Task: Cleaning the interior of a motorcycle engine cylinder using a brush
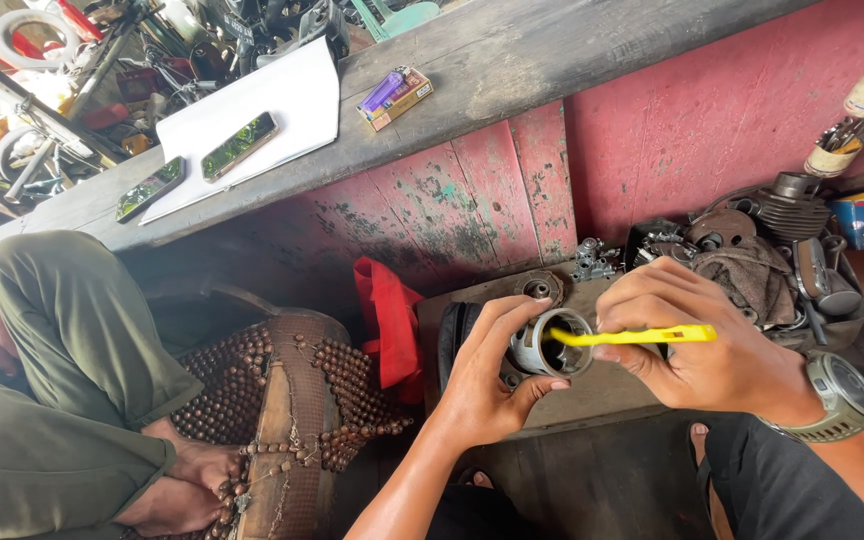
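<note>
Right of centre in the frame, we grasp a metal piston (552,343) in our left hand (487,385), fingers wrapped round it, its open end facing right. Our right hand (697,335) pinches a yellow brush handle (637,336), lying horizontal, its tip inside the piston.

Head cam, looking down, close on hands

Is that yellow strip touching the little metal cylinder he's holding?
Touching. The head view shows the yellow strip, held in the right hand, with its tip resting inside the open metal cylinder gripped by the left hand.
</note>
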